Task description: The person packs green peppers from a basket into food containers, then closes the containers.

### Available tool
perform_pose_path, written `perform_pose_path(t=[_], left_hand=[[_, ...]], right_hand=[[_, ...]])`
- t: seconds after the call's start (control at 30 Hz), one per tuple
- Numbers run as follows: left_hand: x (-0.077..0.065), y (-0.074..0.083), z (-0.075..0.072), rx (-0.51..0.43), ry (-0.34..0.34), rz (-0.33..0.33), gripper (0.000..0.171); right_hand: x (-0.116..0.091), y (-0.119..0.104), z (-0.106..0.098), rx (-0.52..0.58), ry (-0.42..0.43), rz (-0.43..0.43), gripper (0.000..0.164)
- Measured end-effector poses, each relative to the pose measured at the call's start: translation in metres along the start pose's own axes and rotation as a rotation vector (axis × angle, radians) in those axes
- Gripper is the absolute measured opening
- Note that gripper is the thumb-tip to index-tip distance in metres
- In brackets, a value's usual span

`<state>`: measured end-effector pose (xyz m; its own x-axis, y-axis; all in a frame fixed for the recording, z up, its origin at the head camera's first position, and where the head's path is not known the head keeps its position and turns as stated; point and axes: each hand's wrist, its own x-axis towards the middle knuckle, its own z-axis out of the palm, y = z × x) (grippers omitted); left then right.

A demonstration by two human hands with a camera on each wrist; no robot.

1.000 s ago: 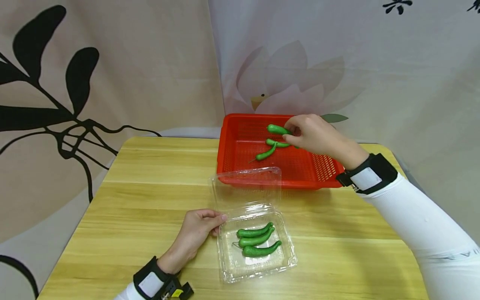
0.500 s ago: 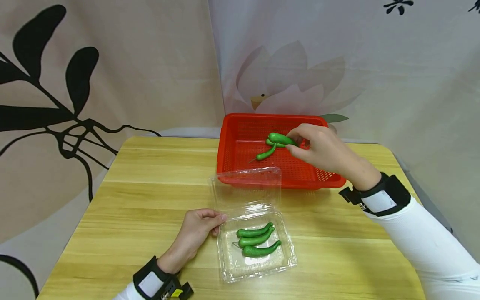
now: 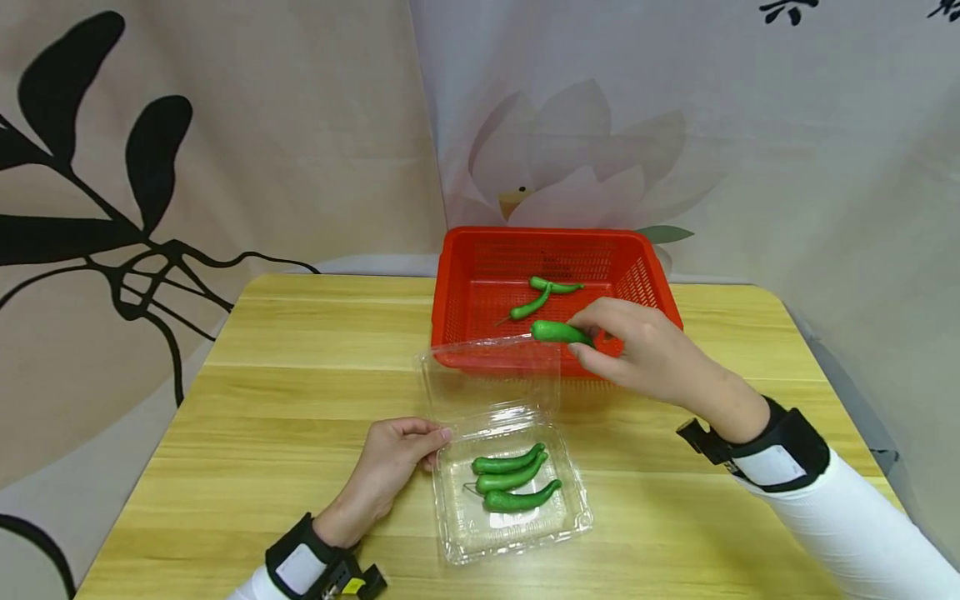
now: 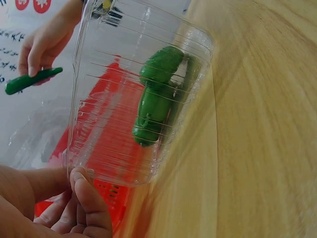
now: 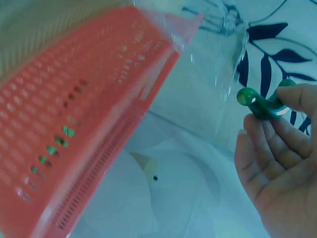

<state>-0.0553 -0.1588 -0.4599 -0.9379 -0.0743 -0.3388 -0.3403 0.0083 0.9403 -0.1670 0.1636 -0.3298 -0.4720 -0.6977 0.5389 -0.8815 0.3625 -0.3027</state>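
My right hand (image 3: 645,346) pinches a green chili pepper (image 3: 558,332) between thumb and fingers, held over the front rim of the red basket (image 3: 480,237). The same pepper (image 5: 267,106) shows its curved shape in the right wrist view. My left hand (image 3: 393,458) pinches the left edge of a clear plastic clamshell box (image 3: 465,533), near its hinge. Three green peppers (image 3: 517,500) lie side by side in the box's bottom half. Up close in the left wrist view, thumb and fingers grip the box rim (image 4: 74,171), and its peppers (image 4: 156,106) show through the clear wall.
Two more green peppers (image 3: 531,307) lie inside the basket at the back of the wooden table (image 3: 315,358). The box's raised clear lid (image 3: 487,379) overlaps the basket's front left corner in the head view. A printed cloth (image 3: 300,125) hangs behind the table.
My right hand has lifted the pepper and brought it toward me, from the basket's middle to its front rim. The left hand and the box have stayed in place.
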Motion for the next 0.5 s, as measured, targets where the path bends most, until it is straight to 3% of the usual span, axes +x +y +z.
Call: perform_pose_path(t=[0.17,0.5], left_hand=[[0.001,-0.001,0.000,-0.001,0.004,0.002,0.009],[-0.001,0.000,0.002,-0.014,0.008,0.004,0.013]], right_hand=[[-0.015,-0.014,0.015,0.037,-0.042,-0.038,0.012],[-0.035,-0.038,0.044,0.053,-0.219,0.068,0.022]])
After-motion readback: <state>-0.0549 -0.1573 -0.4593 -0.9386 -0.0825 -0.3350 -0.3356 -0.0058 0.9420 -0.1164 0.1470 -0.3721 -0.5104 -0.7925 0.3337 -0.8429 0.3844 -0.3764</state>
